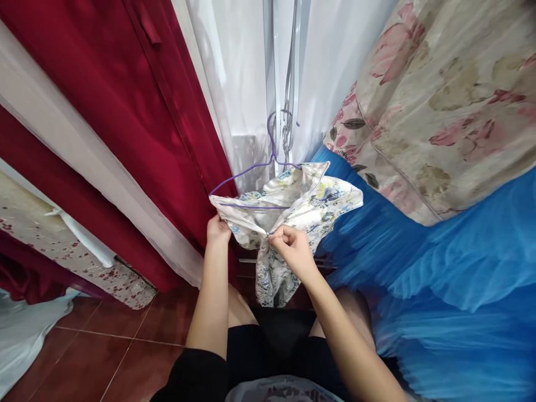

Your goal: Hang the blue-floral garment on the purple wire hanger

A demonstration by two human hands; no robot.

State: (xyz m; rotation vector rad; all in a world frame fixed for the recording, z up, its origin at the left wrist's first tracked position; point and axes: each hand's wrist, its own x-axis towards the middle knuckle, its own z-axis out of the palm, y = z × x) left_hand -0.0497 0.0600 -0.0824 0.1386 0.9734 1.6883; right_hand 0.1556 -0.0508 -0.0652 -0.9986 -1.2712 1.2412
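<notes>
A white garment [310, 215] with a blue, yellow and grey floral print hangs on a purple wire hanger [273, 151] in front of me. My left hand [218, 229] grips the garment near the hanger's left end, fingers partly hidden behind the cloth. Below the middle of the hanger, the thumb and fingers of my right hand [288, 241] pinch the garment's front edge. The cloth edge runs taut between both hands. One shoulder of the garment sits over the hanger's right side, and its lower part dangles down towards my knees.
White fabric with thin ribbons [288, 72] hangs behind the hanger. Long red cloth [167, 111] hangs at left, beside a floral garment [439, 100] and blue pleated fabric [419, 268] at right. Red floor tiles [113, 346] show at lower left.
</notes>
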